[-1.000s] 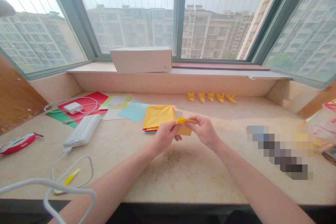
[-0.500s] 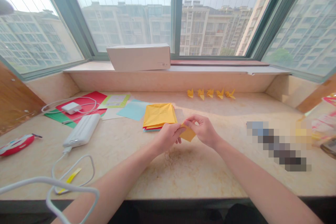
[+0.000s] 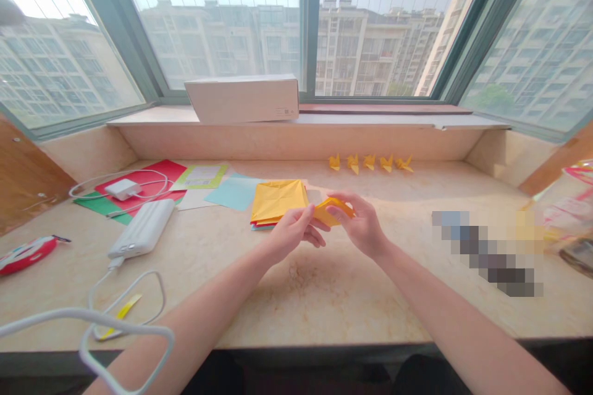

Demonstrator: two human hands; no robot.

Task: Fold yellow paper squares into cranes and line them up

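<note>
Between my two hands is a small folded piece of yellow origami paper [image 3: 330, 212]. My left hand [image 3: 295, 229] pinches its left corner with the thumb on top, the other fingers loosely curled below. My right hand [image 3: 360, 219] is closed on the right side, with thumb in front and fingers behind. Just left of the paper lies a stack of creased yellow sheets [image 3: 279, 200], with red and blue sheets under it. Beyond my right hand, several folded yellow paper cranes [image 3: 369, 162] stand in a row.
Left on the stone sill lie a white power bank [image 3: 142, 228], a white charger [image 3: 123, 189] on red paper, a light blue sheet [image 3: 234, 191] and a red-and-white cutter [image 3: 28, 255]. A white cable [image 3: 88, 316] loops in front. A white box [image 3: 243, 100] stands by the window.
The yellow paper has been lifted and turned between my fingers, from hanging downward to lying more level. My left fingers have spread slightly beneath it. The camera view has shifted slightly.
</note>
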